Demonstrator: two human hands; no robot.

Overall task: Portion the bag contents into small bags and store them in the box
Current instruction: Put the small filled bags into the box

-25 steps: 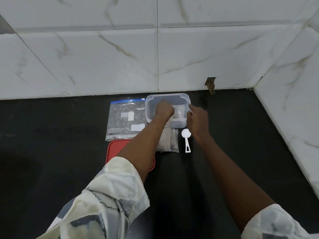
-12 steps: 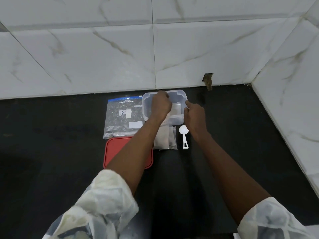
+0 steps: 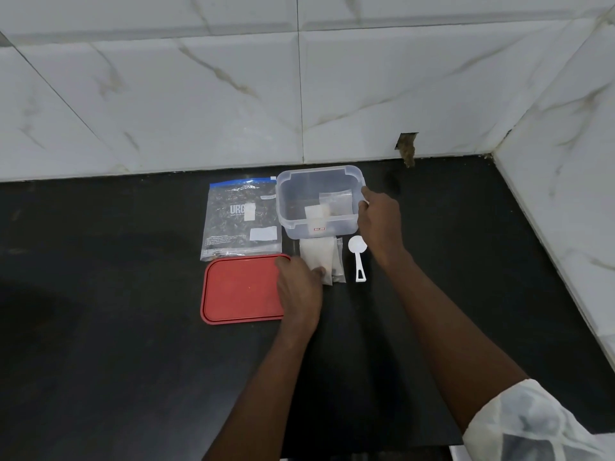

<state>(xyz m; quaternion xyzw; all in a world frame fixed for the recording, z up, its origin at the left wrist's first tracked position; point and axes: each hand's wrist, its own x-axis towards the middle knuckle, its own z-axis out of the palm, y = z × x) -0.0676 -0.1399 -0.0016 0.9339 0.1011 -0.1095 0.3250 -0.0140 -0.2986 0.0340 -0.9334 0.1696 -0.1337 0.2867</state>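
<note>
The left hand [image 3: 299, 289] is lying low on the black counter [image 3: 116, 361], partly over the right edge of the red lid [image 3: 238, 291]. Its thumb is touching the lower corner of the stack of small bags [image 3: 317, 257] (whether it is already pinching one, I cannot tell). The right hand [image 3: 379, 221] is gripping the right rim of the box [image 3: 316, 229], fingers curled over the wall, and I think it is steadying it.

The box is standing open near the tiled wall [image 3: 199, 94], and two small packets [image 3: 334, 201] are lying inside on its bottom. Just left of the box the big bag [image 3: 241, 221] is lying flat, and dark contents are showing through it. The white scoop [image 3: 357, 257] is lying just right of the stack, and no hand is touching it.

In my judgement the task is somewhere in the middle. Some portions are stored, but bags are waiting outside the box, the big bag is not looking empty, and the lid is not yet on.
</note>
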